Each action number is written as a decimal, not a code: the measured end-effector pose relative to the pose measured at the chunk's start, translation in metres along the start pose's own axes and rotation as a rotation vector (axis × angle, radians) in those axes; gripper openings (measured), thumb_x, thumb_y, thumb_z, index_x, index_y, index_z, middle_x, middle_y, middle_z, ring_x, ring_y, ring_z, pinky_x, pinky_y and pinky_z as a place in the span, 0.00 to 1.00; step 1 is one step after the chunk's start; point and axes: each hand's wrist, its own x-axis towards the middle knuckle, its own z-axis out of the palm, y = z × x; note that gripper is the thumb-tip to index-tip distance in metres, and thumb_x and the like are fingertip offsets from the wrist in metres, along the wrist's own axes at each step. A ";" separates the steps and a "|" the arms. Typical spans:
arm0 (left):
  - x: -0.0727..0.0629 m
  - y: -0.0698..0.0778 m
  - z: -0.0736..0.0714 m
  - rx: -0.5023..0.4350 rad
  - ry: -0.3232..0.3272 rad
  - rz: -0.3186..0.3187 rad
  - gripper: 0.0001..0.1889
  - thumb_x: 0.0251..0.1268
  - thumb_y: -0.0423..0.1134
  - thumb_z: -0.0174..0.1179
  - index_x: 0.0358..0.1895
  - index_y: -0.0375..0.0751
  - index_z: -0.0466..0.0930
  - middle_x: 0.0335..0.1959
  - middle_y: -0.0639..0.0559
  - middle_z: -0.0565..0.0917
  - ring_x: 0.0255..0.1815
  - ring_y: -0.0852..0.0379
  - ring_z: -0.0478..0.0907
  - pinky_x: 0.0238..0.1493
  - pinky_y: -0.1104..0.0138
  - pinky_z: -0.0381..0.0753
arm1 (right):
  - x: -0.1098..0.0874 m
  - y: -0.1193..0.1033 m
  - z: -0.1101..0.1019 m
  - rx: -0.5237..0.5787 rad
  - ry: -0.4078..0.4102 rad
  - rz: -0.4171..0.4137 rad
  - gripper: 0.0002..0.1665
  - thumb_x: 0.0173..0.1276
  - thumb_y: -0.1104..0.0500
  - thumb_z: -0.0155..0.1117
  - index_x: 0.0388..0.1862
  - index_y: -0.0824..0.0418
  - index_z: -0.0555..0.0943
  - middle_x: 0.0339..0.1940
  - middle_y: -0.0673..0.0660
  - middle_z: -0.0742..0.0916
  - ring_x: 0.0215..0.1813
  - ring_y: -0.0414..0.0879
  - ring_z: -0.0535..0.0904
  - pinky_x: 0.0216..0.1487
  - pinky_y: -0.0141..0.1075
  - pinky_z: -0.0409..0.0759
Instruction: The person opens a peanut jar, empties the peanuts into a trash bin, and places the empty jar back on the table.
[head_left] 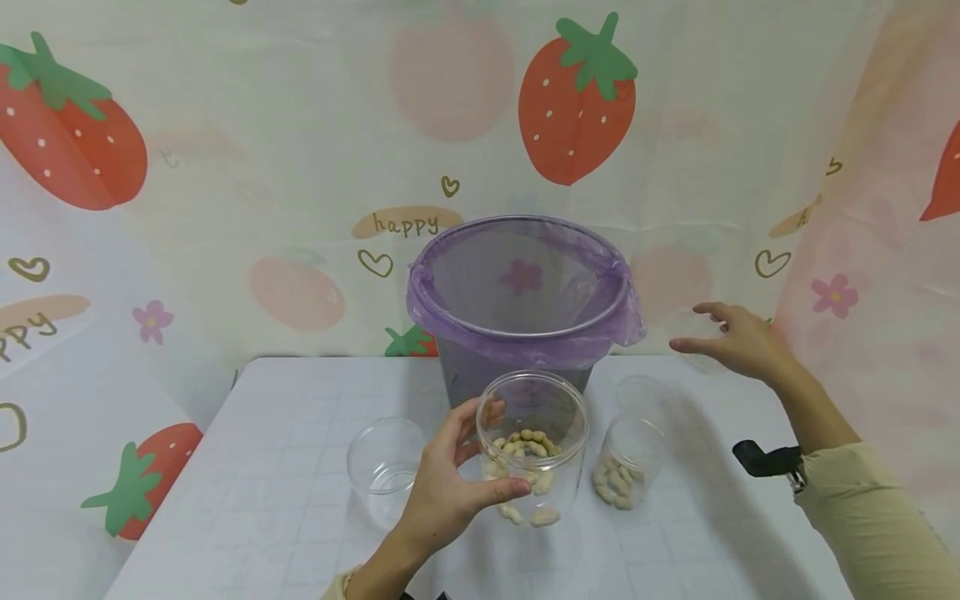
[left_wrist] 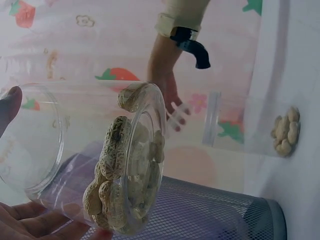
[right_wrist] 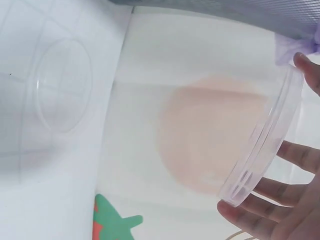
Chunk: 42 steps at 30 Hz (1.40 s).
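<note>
My left hand (head_left: 446, 492) grips a clear plastic jar (head_left: 532, 417) from its left side, thumb across the front and fingers behind. The jar stands open at the top, and unshelled peanuts (left_wrist: 112, 175) lie in its bottom. Off to the right, my right hand (head_left: 738, 342) is raised above the table. Between its thumb and fingers it holds a clear round lid (right_wrist: 262, 145) by the rim, tilted on edge. Nearest the held jar on the right is a smaller clear jar (head_left: 630, 458) with several peanuts (left_wrist: 286, 132) in it.
A mesh bin (head_left: 468, 375) lined with a purple bag (head_left: 525, 346) stands behind the held jar. To the left sits another clear container (head_left: 386, 458). A clear disc (right_wrist: 62, 85) lies on the white table (head_left: 277, 467). A strawberry-print sheet (head_left: 315, 125) hangs behind.
</note>
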 end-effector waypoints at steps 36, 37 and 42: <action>0.000 -0.001 0.003 0.000 -0.008 0.002 0.43 0.45 0.43 0.78 0.67 0.51 0.66 0.65 0.49 0.76 0.67 0.51 0.72 0.61 0.64 0.78 | 0.008 0.055 0.041 0.034 -0.001 0.089 0.55 0.60 0.35 0.66 0.69 0.74 0.62 0.70 0.82 0.62 0.67 0.78 0.62 0.63 0.68 0.65; 0.000 -0.001 0.003 0.001 -0.007 0.001 0.43 0.45 0.44 0.78 0.67 0.51 0.66 0.65 0.49 0.76 0.67 0.51 0.72 0.61 0.64 0.77 | 0.008 0.056 0.042 0.036 -0.002 0.089 0.55 0.60 0.35 0.66 0.69 0.74 0.62 0.70 0.83 0.61 0.67 0.78 0.62 0.63 0.68 0.65; 0.000 -0.002 0.003 0.004 -0.006 -0.003 0.43 0.45 0.43 0.78 0.67 0.51 0.66 0.65 0.49 0.76 0.68 0.51 0.72 0.62 0.64 0.77 | 0.008 0.061 0.046 0.031 -0.006 0.097 0.55 0.59 0.35 0.66 0.68 0.76 0.62 0.69 0.83 0.62 0.66 0.78 0.63 0.62 0.68 0.65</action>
